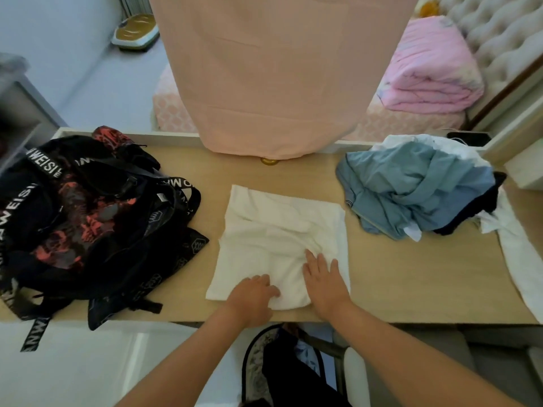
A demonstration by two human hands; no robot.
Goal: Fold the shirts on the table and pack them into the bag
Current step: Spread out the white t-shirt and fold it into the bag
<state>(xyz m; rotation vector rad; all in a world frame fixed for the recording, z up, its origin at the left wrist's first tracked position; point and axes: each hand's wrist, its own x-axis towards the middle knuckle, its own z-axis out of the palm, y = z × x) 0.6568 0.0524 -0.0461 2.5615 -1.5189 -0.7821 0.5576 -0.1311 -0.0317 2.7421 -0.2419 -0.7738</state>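
Right grip (323,279) is pressing flat-fingered, left grip (252,293) curling, pinch unclear, on the soft, light white shirt (273,230) at the bench's (411,274) near edge; corners likely offering surest hold.

Bare tabletop (411,274) is left open at the lower right of the frame, between the white shirt (279,239) in the centre and the heap of clothes (417,186) at the right. A narrower strip of wood is left between the shirt and the black bag (88,218), by which the left is filled. The far edge, upper centre, is blocked by a hanging peach cloth (270,83).
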